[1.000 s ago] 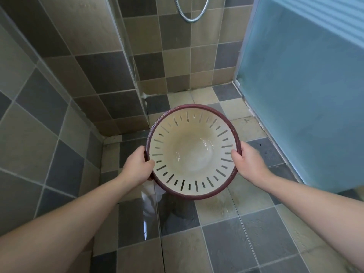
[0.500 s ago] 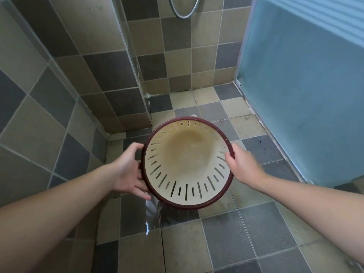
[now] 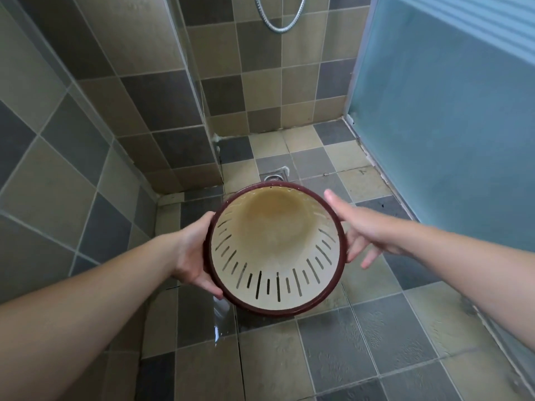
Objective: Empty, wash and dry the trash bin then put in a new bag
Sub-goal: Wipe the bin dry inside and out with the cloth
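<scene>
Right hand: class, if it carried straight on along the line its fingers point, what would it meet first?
The right hand points up-left past the trash bin rim, so probably the tiled floor near the floor drain; depth is unclear.

bin (image 3: 276, 256) showing cream inside, dark slits ringing it, brown stain deep in, maroon rim | floor (image 3: 333, 342) and wall (image 3: 95, 91) running tan/grey checker tiles | door (image 3: 448, 125) showing frosted blue | hose (image 3: 279, 26) shining silver
</scene>
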